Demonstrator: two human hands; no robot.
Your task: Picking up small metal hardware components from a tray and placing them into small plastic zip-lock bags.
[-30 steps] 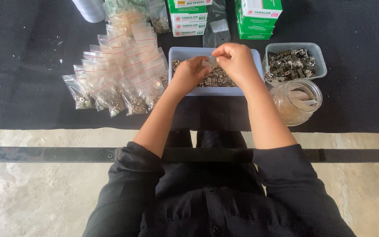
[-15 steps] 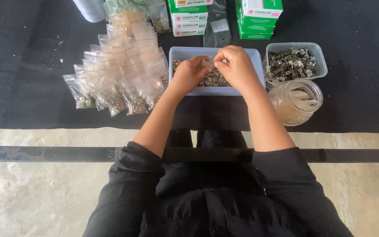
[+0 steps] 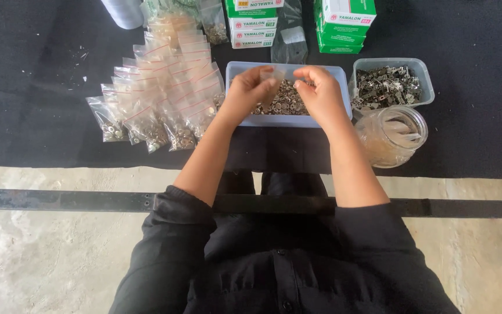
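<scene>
Both hands hold a small clear bag [image 3: 278, 74] between them over the pale blue tray [image 3: 289, 120] of small metal parts, which sits on the black cloth [image 3: 42, 87]. The left hand [image 3: 248, 93] pinches one side, fingers closed on it; the right hand [image 3: 321, 93] pinches the other. Filled bags [image 3: 158, 99] fan out toward the cloth's left side. A clear tub [image 3: 393, 81] and a jar [image 3: 391, 135] stand right of the tray; green boxes [image 3: 344, 20] lie along the far edge.

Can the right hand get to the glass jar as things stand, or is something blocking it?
Probably yes. The glass jar lies just right of the right hand, with nothing between them. But that hand and the left hand are pinching a small clear bag, so it would have to let go first.
</scene>
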